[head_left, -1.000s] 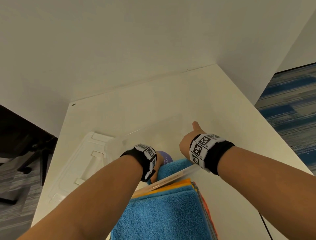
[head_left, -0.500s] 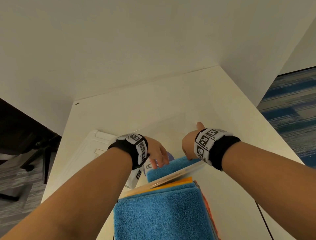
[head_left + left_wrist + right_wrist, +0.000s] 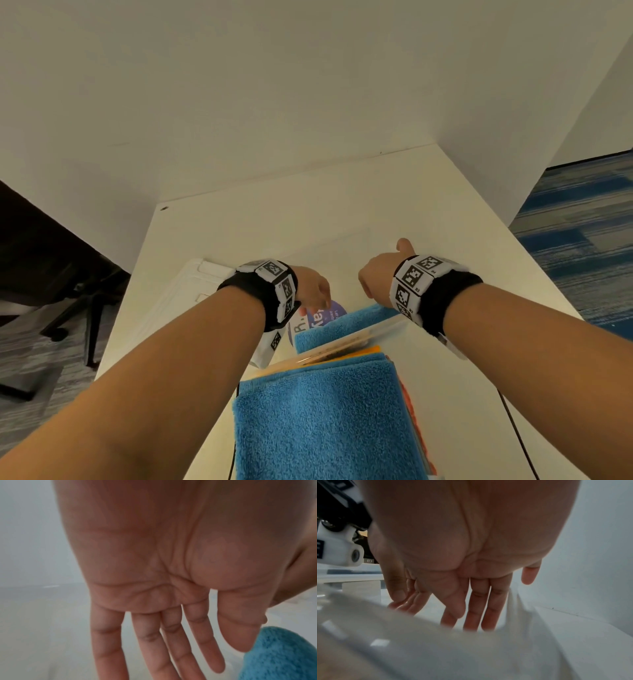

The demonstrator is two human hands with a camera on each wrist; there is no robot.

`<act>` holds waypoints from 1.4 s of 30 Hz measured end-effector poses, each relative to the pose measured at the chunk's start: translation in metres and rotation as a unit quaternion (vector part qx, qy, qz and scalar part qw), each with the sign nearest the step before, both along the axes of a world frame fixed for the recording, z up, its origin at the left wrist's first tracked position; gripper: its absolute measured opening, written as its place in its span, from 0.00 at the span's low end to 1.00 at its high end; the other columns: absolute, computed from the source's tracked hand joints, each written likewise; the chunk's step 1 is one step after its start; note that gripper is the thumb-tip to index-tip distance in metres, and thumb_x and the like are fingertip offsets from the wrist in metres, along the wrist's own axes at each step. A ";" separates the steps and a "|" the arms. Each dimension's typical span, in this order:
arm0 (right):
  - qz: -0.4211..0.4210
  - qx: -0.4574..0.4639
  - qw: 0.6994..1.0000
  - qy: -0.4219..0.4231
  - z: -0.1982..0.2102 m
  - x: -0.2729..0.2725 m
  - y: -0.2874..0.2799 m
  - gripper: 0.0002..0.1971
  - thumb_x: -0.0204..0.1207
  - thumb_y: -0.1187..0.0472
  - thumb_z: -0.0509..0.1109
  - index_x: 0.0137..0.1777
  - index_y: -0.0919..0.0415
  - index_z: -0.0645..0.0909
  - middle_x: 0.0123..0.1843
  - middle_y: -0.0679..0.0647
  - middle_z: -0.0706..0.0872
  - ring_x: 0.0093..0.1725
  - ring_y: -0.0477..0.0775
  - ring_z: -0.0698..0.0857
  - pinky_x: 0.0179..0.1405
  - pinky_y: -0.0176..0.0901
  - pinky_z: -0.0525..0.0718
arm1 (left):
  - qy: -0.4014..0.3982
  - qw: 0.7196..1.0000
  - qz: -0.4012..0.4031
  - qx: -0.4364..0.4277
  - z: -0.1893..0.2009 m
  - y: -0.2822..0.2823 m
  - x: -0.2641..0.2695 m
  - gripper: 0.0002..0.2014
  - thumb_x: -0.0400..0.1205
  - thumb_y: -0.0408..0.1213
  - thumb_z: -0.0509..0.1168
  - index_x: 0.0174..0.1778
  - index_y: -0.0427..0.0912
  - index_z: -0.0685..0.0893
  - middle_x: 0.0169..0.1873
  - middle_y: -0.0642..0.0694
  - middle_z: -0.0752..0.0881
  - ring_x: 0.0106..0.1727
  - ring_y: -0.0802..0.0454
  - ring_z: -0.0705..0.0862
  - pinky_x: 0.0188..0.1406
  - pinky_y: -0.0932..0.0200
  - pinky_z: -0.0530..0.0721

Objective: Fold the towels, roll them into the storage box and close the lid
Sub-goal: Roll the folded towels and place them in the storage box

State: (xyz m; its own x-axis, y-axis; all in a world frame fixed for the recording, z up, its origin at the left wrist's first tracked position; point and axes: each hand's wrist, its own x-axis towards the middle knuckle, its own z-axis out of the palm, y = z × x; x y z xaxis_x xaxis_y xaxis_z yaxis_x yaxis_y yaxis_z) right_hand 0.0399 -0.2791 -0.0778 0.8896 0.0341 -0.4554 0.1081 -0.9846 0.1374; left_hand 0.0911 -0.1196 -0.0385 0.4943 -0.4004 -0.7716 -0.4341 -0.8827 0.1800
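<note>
Box label [image 3: 320, 317] reads "R." and "ay"; both hands empty, fingers straight

White rectangular table [image 3: 394, 205], set into a white wall corner. Landmark: clear plastic storage box [image 3: 342, 250], standing directly on the tabletop near its middle. Flat white plastic lid [image 3: 191, 291] lies on the table just left of the box. Stack of folded terry towels [image 3: 325, 418], blue on top, lies on the table just in front of the box. Thin black cable [image 3: 513, 425] lies right of the stack.
</note>
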 end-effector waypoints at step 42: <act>-0.095 0.113 0.986 -0.082 0.079 -0.149 0.105 0.10 0.75 0.56 0.71 0.54 0.46 0.78 0.53 0.46 0.81 0.53 0.52 0.80 0.59 0.52 0.68 | -0.217 0.974 -0.050 -0.039 0.051 0.122 -0.136 0.24 0.79 0.44 0.72 0.66 0.36 0.77 0.62 0.40 0.82 0.59 0.43 0.80 0.49 0.60 0.73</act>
State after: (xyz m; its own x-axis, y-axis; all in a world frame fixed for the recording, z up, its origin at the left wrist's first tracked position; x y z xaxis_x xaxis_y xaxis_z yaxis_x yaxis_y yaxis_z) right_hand -0.1089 -0.1745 0.0010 0.9507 -0.0565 -0.3048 -0.0868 -0.9924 -0.0870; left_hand -0.0453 0.0022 0.0123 0.7221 -0.5127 -0.4645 -0.5678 -0.8228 0.0255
